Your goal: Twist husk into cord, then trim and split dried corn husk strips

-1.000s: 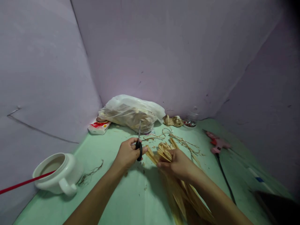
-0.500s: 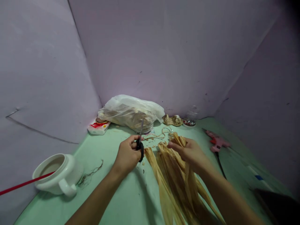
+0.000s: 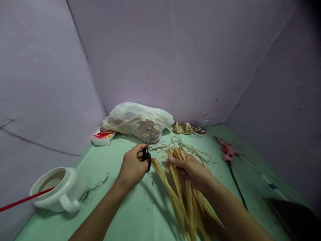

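Note:
My left hand is closed around the black handles of a pair of scissors, whose blades point up and away. Just to its right, my right hand grips a bundle of long dried straw-coloured strips. The strips' cut ends stick up past my fingers, close to the scissors. The rest of the bundle trails toward me over the green table.
A clear plastic bag of dried strips lies at the back by the purple wall. A white pot with a red stick stands at left. A pink glue gun with a black cord lies at right. Twine scraps, a small red-and-white box.
My right hand shifted the bundle: first lifted and spread it further away, then drew it back nearer and gathered it. The left hand with the scissors barely moved.

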`<action>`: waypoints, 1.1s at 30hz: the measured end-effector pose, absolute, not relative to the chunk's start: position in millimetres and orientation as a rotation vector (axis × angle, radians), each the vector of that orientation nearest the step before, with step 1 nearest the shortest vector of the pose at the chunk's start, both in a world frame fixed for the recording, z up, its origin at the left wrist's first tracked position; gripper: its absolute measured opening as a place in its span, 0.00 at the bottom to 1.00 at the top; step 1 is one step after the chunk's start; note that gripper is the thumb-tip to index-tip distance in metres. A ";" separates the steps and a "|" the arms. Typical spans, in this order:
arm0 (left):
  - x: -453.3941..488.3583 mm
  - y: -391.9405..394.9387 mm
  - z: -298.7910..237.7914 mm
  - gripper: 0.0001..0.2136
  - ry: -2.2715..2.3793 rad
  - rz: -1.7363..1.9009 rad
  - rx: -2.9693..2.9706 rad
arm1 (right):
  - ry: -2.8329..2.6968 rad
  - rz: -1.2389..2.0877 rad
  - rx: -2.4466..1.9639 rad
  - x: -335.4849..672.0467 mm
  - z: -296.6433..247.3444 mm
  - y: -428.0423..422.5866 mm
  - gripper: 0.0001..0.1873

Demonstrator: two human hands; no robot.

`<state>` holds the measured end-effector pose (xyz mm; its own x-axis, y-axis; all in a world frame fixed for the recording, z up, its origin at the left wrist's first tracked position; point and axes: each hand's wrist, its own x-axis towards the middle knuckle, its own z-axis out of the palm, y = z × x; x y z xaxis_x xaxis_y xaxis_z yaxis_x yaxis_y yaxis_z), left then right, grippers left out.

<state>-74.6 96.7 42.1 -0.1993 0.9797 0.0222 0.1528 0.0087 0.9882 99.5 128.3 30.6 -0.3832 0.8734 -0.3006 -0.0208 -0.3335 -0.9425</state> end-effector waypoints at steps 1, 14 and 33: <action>-78.1 98.3 39.1 0.16 1.483 1.239 1.272 | -1.226 1.760 -1.188 104.7 32.2 132.2 0.16; -82.3 88.9 46.2 0.11 1.409 0.743 1.718 | -1.095 1.656 -1.205 118.8 33.5 139.9 0.18; -72.8 83.4 39.7 0.06 1.274 0.628 1.789 | -1.115 1.766 -1.070 103.2 39.4 123.6 0.15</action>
<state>-72.8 83.4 39.7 0.3603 0.9305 -0.0652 0.5144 -0.1399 0.8461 103.2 123.6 39.4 -0.3469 0.9055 -0.2444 -0.1692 -0.3167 -0.9333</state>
